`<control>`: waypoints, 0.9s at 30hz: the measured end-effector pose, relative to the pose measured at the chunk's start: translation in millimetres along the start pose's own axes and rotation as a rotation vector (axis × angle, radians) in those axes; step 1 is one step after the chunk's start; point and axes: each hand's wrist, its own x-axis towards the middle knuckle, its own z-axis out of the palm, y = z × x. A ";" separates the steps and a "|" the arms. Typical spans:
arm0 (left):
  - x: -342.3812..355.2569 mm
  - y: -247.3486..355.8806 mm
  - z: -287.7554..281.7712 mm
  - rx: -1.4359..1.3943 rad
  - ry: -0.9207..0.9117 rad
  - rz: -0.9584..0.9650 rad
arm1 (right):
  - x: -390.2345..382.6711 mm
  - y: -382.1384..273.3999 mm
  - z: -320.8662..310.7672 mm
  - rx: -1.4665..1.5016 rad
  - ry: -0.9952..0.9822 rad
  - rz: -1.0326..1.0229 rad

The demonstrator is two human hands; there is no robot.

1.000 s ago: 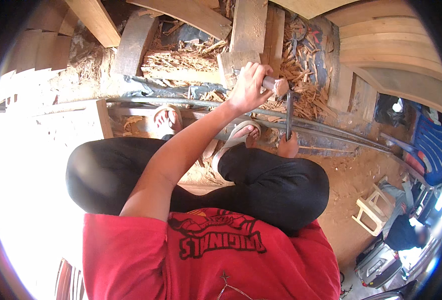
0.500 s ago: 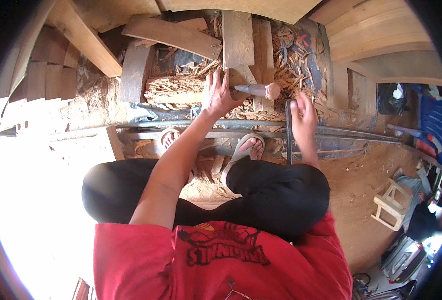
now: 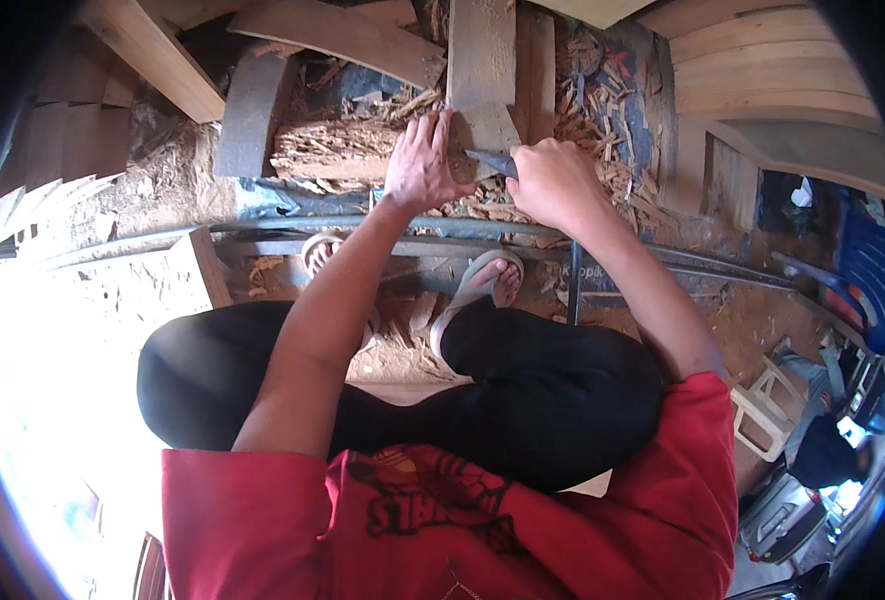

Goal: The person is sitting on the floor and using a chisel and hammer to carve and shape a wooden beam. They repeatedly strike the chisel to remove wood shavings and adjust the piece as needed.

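My right hand (image 3: 557,185) is closed around what looks like a chisel (image 3: 492,161), its dark tapered metal end pointing left over a small piece of wood (image 3: 484,132). The handle is hidden inside the fist. My left hand (image 3: 417,165) lies with fingers stretched forward and thumb apart, beside the left edge of that wood. Beyond both hands a long plank (image 3: 481,60) runs away from me. Left of my left hand sits a rough, splintered block (image 3: 327,150).
Wood chips (image 3: 607,120) are strewn to the right of the plank. Loose boards (image 3: 342,45) lie at the far left. Metal pipes (image 3: 342,225) cross in front of my feet, with a dark upright bar (image 3: 574,285) near them. A wooden stool (image 3: 762,408) stands to the right.
My right hand has moved up and left from beside the dark bar and taken hold of the chisel, which lay on the wood. My left hand stays near the wood.
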 end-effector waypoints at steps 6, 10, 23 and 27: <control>0.3 -4.1 0.5 -0.018 0.024 0.061 | -34.5 -8.2 60.4 0.027 0.206 0.097; 2.8 -4.5 1.2 -0.004 0.030 0.055 | -43.2 -8.7 115.8 0.039 0.445 0.102; 5.0 3.4 -4.8 0.065 -0.036 0.053 | -42.3 16.1 160.0 0.611 0.501 0.095; 9.6 3.5 -4.0 0.046 -0.096 0.015 | -29.7 40.7 150.9 0.850 0.261 0.135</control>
